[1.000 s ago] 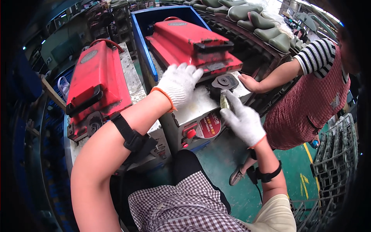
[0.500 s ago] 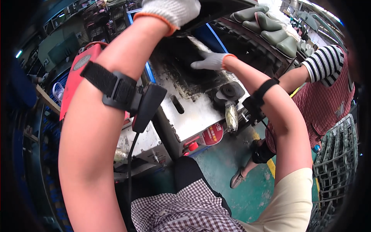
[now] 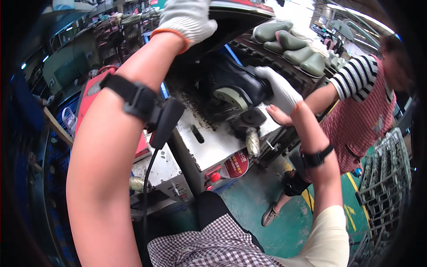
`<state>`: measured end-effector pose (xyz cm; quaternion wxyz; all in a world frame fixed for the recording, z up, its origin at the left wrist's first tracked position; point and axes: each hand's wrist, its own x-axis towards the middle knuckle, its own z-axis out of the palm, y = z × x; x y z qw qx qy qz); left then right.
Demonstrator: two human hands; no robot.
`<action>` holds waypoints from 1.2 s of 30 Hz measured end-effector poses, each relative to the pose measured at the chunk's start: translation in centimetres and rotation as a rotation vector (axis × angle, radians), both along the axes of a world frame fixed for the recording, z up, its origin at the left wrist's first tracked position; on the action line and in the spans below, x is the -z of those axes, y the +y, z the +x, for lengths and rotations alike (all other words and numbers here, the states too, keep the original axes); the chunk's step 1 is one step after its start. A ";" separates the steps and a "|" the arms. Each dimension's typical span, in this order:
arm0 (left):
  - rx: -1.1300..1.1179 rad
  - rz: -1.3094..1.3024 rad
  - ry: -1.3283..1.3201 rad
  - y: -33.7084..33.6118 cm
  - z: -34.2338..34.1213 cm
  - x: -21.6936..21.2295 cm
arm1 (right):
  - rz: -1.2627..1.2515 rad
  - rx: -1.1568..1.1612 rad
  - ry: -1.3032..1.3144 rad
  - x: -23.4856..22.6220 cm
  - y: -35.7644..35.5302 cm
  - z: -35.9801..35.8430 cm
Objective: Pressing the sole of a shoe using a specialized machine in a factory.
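My left hand (image 3: 187,20), in a white glove with an orange cuff, is raised at the top of the view and grips the edge of the lifted red lid (image 3: 242,8), whose dark underside shows. Under the lid sits a dark boot with a pale sole (image 3: 231,86) in the open mould. My right hand (image 3: 278,91), also gloved, is closed on the boot's right end. A black strap with a cabled device sits on my left forearm (image 3: 147,104).
A co-worker in a striped shirt and red apron stands at the right, one hand (image 3: 278,116) by a round black part (image 3: 252,118) on the grimy white machine top (image 3: 209,147). Green moulded pieces (image 3: 289,42) lie behind. Another red mould (image 3: 89,98) is left, wire crates (image 3: 382,178) right.
The red lid, closed under my left hand a second ago, has swung up. My right hand left the small metal piece at the machine's edge and took hold of the boot inside.
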<state>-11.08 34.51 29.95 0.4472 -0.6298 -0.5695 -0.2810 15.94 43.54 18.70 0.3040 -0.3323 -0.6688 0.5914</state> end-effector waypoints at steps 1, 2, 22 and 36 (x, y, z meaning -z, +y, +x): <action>-0.002 -0.091 -0.147 -0.7 0.4 1.0 | -0.051 -0.042 0.173 1.1 -1.6 1.9; 0.177 0.013 -0.175 -1.6 0.7 1.9 | -0.095 -0.016 0.262 1.6 -4.0 3.0; 1.275 0.088 -2.549 -27.4 11.4 27.2 | -0.198 -0.121 0.406 14.7 -30.3 4.6; 1.206 -0.065 -2.665 -32.4 12.1 29.9 | -0.356 -0.227 0.319 18.1 -32.7 4.8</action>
